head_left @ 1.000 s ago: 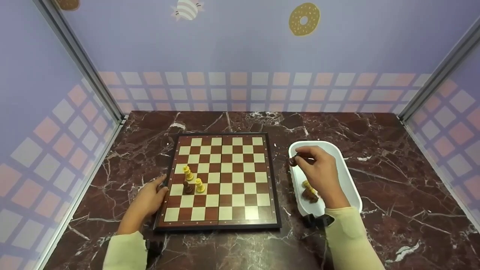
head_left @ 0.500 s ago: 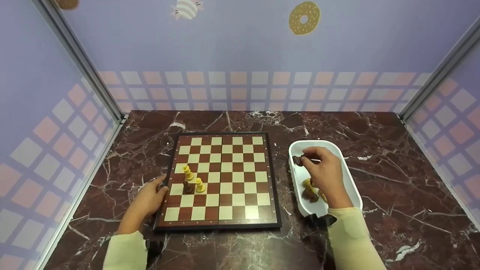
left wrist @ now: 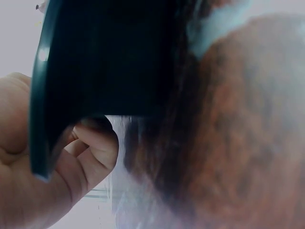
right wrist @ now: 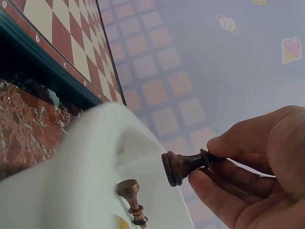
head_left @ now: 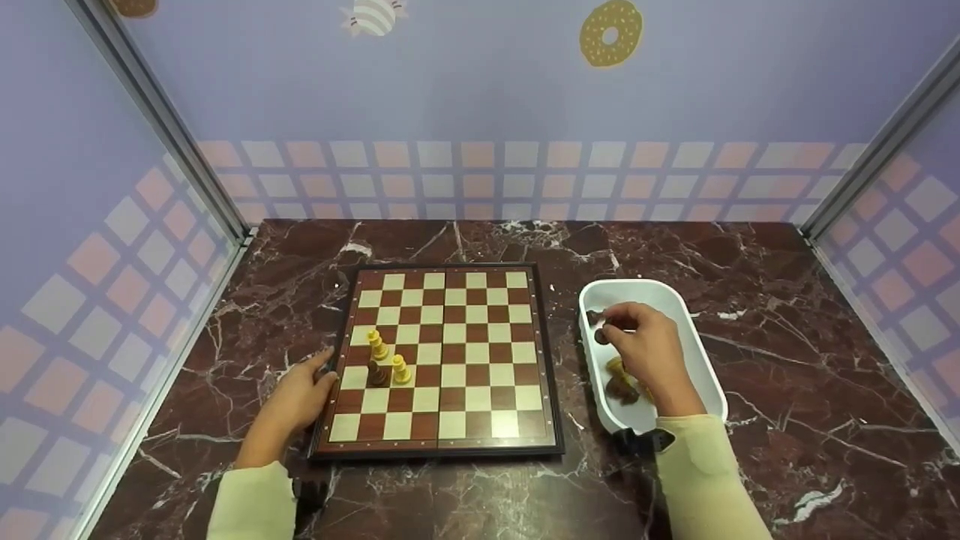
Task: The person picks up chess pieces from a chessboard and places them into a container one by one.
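In the head view my right hand (head_left: 649, 349) is over the white tray (head_left: 694, 337), pinching a dark brown chess piece (right wrist: 183, 167) by its top. Its round base points away from the fingertips in the right wrist view. A second brown chess piece (right wrist: 131, 195) lies inside the tray. More dark and yellow pieces (head_left: 621, 381) lie in its near part. My left hand (head_left: 296, 394) rests against the left edge of the chessboard (head_left: 480, 352). On the board stand a yellow king (head_left: 377, 345), a yellow rook (head_left: 401, 370) and a dark brown piece (head_left: 377, 373).
Dark red marbled table (head_left: 525, 502) surrounds the board and tray. A lilac printed wall (head_left: 480, 97) closes off the back, with side panels at left and right. A strip of table separates the board from the tray.
My right hand has shifted a little right and nearer to me, bringing the dark brown piece from the tray's left rim to over its inside. The left hand and board stay put.
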